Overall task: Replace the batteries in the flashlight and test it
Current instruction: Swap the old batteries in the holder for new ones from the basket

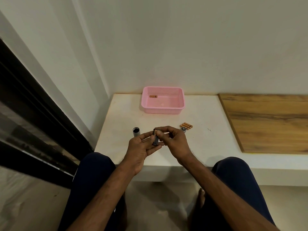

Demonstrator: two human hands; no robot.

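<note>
Head view: on the far side of the white table (200, 114), a pink basket (181, 104) holds a single battery (153, 96) lying at its far left. Nearer, above the table's near edge, the left hand (141, 147) grasps a dark battery holder (155, 141), held upright. The right hand (175, 140) pinches the holder's top end with thumb and forefinger. The grey flashlight tube (137, 131) stands open-ended just left of the hands. Loose batteries (186, 126) and a round cap (183, 129) lie just right. A wooden board (266, 122) lies far right.
</note>
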